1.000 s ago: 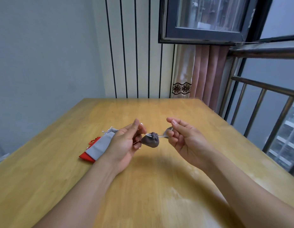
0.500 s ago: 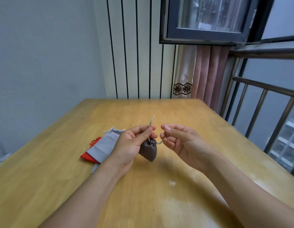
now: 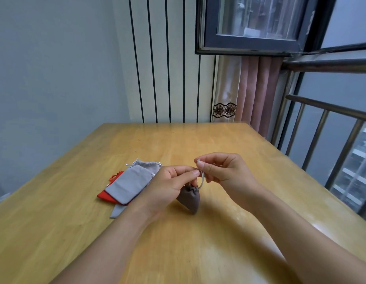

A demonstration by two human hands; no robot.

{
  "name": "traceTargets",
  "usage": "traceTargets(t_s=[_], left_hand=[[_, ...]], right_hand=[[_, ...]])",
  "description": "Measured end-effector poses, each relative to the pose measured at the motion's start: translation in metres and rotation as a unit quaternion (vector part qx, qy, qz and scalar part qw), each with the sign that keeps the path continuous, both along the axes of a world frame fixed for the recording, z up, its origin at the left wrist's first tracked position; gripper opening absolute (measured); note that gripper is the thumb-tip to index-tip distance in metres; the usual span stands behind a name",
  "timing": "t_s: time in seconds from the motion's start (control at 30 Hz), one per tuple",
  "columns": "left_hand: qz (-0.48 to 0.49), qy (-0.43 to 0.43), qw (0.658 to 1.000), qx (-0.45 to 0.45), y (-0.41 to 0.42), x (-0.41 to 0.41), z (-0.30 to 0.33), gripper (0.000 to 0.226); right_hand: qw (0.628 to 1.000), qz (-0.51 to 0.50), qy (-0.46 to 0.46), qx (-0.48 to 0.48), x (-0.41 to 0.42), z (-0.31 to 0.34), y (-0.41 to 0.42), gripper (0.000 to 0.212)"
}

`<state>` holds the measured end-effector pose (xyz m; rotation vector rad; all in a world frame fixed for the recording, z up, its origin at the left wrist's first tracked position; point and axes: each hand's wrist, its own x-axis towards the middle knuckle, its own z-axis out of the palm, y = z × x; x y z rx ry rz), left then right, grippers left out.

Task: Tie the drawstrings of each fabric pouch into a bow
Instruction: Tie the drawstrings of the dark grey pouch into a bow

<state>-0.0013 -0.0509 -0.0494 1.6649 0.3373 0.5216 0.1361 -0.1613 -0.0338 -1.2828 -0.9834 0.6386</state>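
Wooden table (image 3: 219, 144) across the lower frame, pale wall (image 3: 55, 68) upper left, striped panel (image 3: 167, 68) centre, dark-framed window (image 3: 256, 23) upper right, pink curtain (image 3: 256, 89), metal railing (image 3: 331, 124) at right

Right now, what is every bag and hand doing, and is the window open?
Brown pouch: cinched shut, hanging by its drawstring, no bow yet.
Left hand: pinching the string above the pouch.
Right hand: pinching the string's end.
Grey pouches: lying flat on the table, untied.
Red pouch: flat under the grey ones.
Window: swung open.
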Motion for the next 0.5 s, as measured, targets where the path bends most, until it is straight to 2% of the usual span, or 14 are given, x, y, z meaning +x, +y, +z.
traceTargets(t_s=[0.1,0.2,0.27,0.4,0.5], left_hand=[[0.003,0.0,1.0,0.01,-0.005,0.001,0.001,0.021],[0.028,-0.012,0.999,0.015,-0.007,0.002,-0.001,0.026],[0.039,-0.017,0.999,0.002,-0.006,0.004,-0.001,0.032],[0.075,-0.035,0.995,-0.047,-0.002,0.007,-0.003,0.035],[0.1,-0.034,0.992,-0.07,0.0,0.008,-0.004,0.031]], right_hand=[[1.0,-0.006,0.005,-0.006,-0.003,-0.004,0.003,0.007],[1.0,-0.023,0.015,-0.007,-0.005,-0.004,0.005,0.015],[0.998,-0.022,0.052,0.001,-0.001,-0.003,0.003,0.022],[0.992,0.002,0.127,0.015,0.007,0.0,0.0,0.02],[0.994,-0.013,0.105,0.01,0.004,-0.001,0.001,0.019]])
